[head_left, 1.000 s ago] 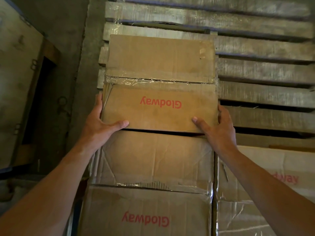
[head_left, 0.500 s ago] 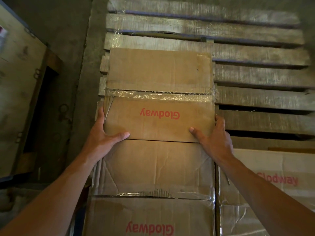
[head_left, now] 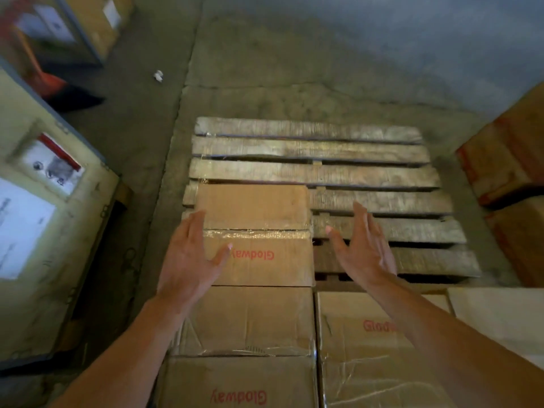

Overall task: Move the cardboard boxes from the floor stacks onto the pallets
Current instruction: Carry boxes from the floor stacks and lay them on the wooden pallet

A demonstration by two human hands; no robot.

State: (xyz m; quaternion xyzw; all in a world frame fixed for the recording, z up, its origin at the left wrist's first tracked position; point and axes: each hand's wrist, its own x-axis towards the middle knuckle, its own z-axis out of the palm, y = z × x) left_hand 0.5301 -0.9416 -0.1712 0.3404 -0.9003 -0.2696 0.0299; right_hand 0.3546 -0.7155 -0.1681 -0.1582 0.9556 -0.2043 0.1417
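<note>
Concrete floor [head_left: 294, 69] under the pallet [head_left: 368, 172]; I see one box [head_left: 253, 207] on it, left grip [head_left: 191, 260] and right grip [head_left: 365, 251] both spread, empty.

Red "Glodway" stands upside down on my pallet box [head_left: 265, 272] and the nearest stacked box [head_left: 235, 381]; the box right of it [head_left: 359, 357] shows only "Glod" (crate labels [head_left: 22, 228] too blurred to read).

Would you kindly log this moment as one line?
box on pallet | left hand open at box's left edge | right hand open, off box
</note>
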